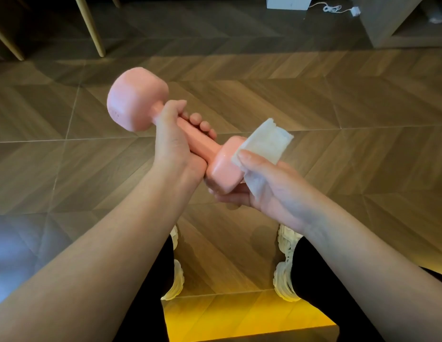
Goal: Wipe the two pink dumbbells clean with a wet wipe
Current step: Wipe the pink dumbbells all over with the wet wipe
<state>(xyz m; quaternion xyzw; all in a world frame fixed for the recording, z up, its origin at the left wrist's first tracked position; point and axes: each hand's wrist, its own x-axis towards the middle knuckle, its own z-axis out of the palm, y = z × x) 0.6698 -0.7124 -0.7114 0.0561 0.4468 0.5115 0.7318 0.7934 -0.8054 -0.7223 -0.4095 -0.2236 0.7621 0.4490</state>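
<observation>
Head view, looking down past both bare forearms to the floor.

Left hand (175, 141): grips the handle of a matte pink dumbbell (206, 146) with blocky, flat-sided heads. Fingers (195, 117) are curled round the bar and pressed close together, tips showing over the far side; the thumb lies along the near side. The pink dumbbell is held in the air in front of the body, well above the floor, tilted so that one head points up and away to the left and the other points down toward the right hand.

Right hand (271, 186): holds a folded white wet wipe (264, 141) against the nearer head. The thumb (247, 156) pins the wipe's lower edge; the rest of the sheet stands up past the head's far edge. The other fingers (230, 196) are curled beneath the head, cupping it from below. Whether they touch the wipe there, cannot tell.

Surroundings: brown wood-effect floor in a chevron pattern (338, 107). Two chunky cream-white shoes (285, 280) below the arms, black trouser legs above them. Pale wooden furniture legs (91, 25) at top left. At top right a white box (288, 2) with a white cable (333, 8) lying coiled beside it, next to a grey-brown wooden cabinet (388, 25).
</observation>
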